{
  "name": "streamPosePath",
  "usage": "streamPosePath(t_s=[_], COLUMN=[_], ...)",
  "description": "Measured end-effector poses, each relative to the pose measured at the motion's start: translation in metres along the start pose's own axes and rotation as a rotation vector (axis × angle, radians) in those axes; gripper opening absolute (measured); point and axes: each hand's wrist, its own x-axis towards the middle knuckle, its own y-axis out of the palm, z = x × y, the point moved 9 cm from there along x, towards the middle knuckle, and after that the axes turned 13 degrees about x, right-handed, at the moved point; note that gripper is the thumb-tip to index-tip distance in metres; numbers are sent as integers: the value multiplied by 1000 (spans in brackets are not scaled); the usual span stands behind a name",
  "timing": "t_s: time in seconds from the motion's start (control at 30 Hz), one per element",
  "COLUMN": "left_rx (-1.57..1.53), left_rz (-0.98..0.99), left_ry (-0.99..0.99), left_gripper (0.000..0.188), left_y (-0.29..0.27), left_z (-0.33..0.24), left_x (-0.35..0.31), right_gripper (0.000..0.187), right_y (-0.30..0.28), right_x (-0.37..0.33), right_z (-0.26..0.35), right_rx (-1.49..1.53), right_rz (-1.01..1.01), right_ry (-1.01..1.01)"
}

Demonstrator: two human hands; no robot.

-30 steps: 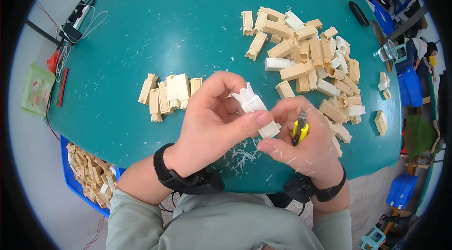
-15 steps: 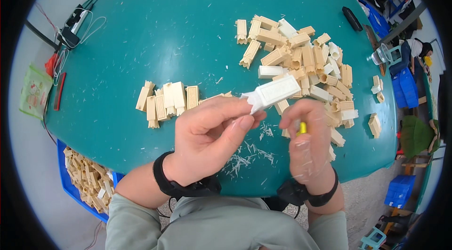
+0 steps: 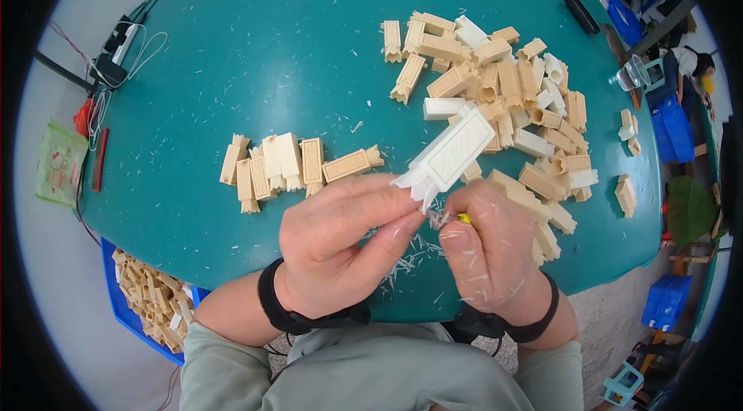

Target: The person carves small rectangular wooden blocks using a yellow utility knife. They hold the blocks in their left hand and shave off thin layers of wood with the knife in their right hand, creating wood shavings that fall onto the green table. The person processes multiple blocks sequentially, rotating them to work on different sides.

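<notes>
- Leftmost, a short row of cream blocks (image 3: 286, 167) lies on the teal table (image 3: 232, 39).
- Left hand (image 3: 340, 244) pinches the white block (image 3: 449, 155), right of that row.
- Right hand (image 3: 491, 252), just right, is closed around a yellow-handled tool (image 3: 463, 218).

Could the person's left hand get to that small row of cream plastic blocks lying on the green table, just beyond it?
Probably yes. The row of cream plastic blocks lies just beyond the left hand, with bare green table between. But that hand already holds a long white plastic piece, so it isn't free.
</notes>
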Motion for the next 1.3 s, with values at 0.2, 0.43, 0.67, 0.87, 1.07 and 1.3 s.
streamPosePath(t_s=[0.2,0.43,0.67,0.87,1.07,1.3], left_rx=[35,69,138,-282,-474,209], left_rz=[-31,-59,-34,-3,198,351], left_ry=[18,15,29,-112,-435,30], left_gripper=[26,25,24,20,26,46], left_y=[-1,-2,-2,2,25,30], left_z=[-2,-3,-4,9,37,5], left_x=[0,-2,-3,0,-10,8], right_gripper=[21,20,20,18,22,32], right_y=[0,-2,-4,-13,-26,-13], right_x=[0,0,0,-2,-8,-3], right_z=[-1,0,-2,-14,-41,-24], right_rx=[-19,-124,-178,79,430,60], right_rz=[3,-48,-79,-36,-330,-97], right_ry=[-8,-45,-43,100,344,48])
